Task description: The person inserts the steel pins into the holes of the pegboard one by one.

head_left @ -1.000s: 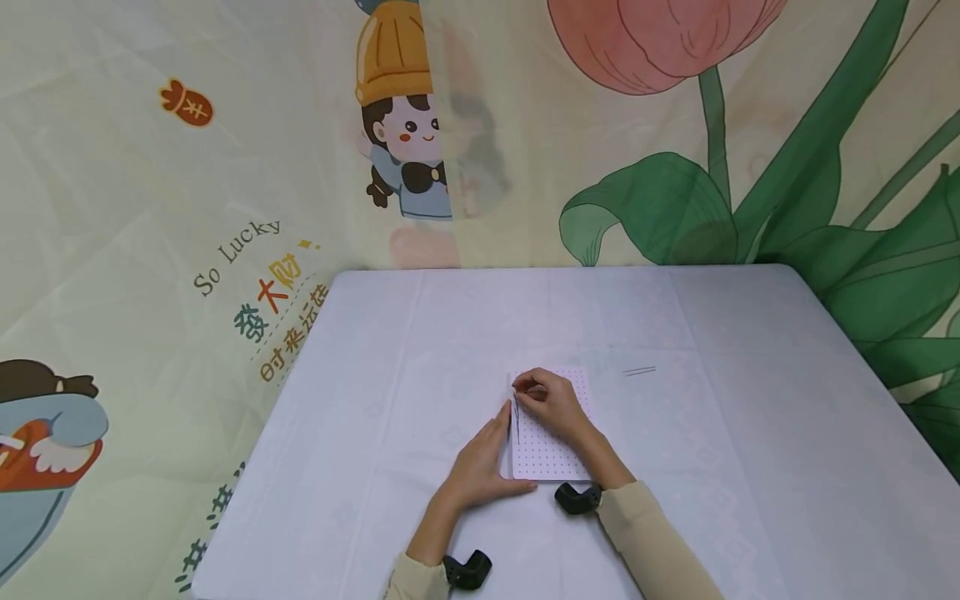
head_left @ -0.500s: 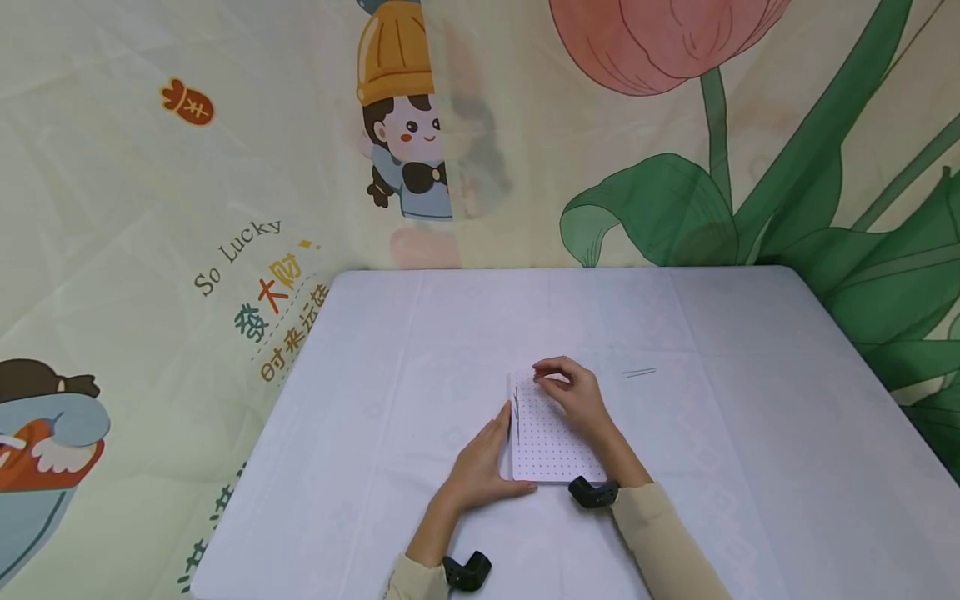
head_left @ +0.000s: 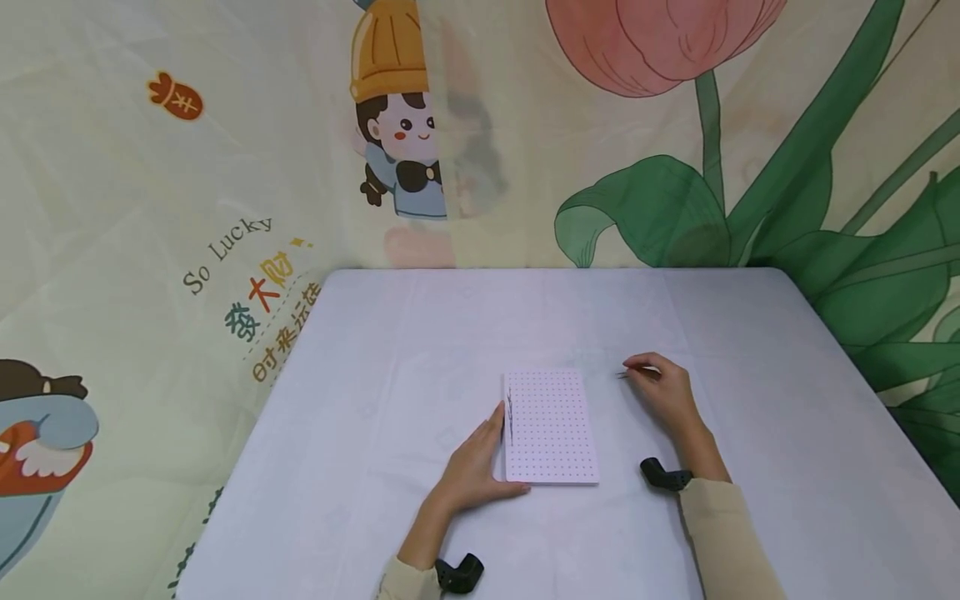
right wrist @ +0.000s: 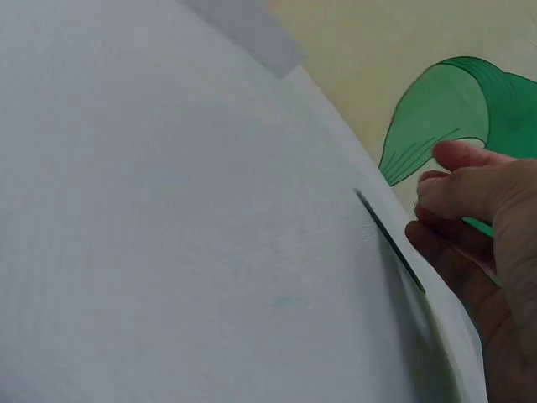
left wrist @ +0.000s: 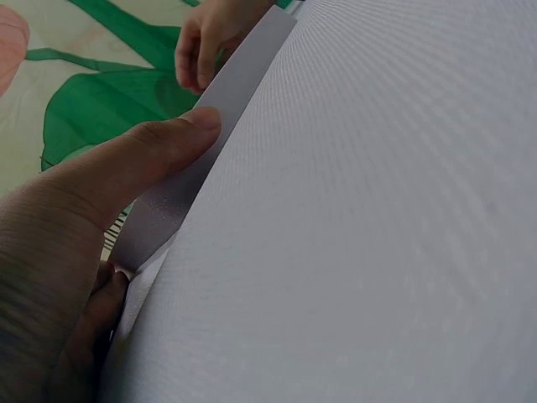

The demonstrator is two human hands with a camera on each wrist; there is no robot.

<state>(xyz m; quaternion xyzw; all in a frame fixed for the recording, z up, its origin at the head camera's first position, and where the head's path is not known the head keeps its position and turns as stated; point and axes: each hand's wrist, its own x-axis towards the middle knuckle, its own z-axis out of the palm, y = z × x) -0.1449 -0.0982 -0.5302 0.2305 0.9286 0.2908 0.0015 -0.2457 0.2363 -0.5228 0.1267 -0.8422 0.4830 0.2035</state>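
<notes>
A white board with a grid of small holes [head_left: 551,429] lies mid-table, several thin dark rods [head_left: 510,412] along its left column. My left hand [head_left: 468,467] braces its near-left corner, fingers straight along the left side and thumb along the near edge. In the left wrist view, that thumb [left wrist: 189,130] presses on the board's side wall [left wrist: 235,84]. To the right of the board, my right hand [head_left: 663,396] hovers over two loose thin rods [head_left: 621,375], partly hidden by its fingers. In the right wrist view, one dark rod [right wrist: 390,239] lies beside the loosely bent fingers.
A white cloth covers the table [head_left: 420,333], its far edge against a printed backdrop [head_left: 510,125] with flowers and cartoon figures. Black wrist cameras sit on both wrists, the left one [head_left: 460,573] low over the table.
My right hand has moved off the board's upper left, rightward to the loose rods, uncovering the board. My left hand has stayed at the board's corner. The head view has shifted slightly.
</notes>
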